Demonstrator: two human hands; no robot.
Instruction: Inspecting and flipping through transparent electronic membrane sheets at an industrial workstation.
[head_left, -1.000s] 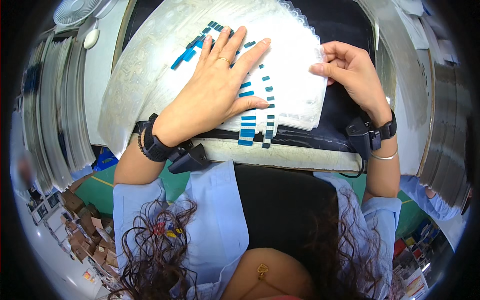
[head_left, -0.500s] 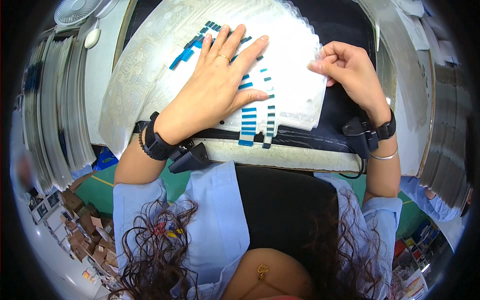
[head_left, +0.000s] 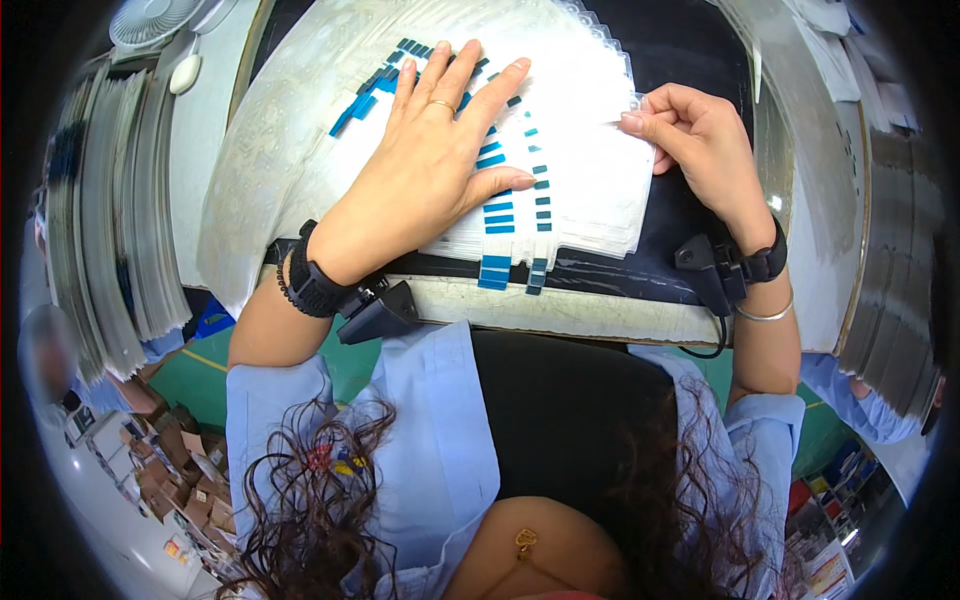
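A fanned stack of thin translucent plastic sheets with dark blue strips along their tails lies before me. My left hand rests flat on it, fingers spread and pointing away, covering part of the blue-striped rows. At the stack's right edge, my right hand is closed, with thumb and forefinger pinching the corner of a sheet. How many sheets are in the pinch cannot be made out. Two narrow blue-banded tails hang toward the table's near edge.
A black mat lies beneath the stack. Tall piles of sheets stand at the left and right. A white fan and a white mouse sit at the far left. Cardboard boxes are on the floor at lower left.
My left hand has slid slightly left and away, and the blue-striped rows under it have shifted and spread differently. My right hand stays pinched at the right edge, nearly in place.
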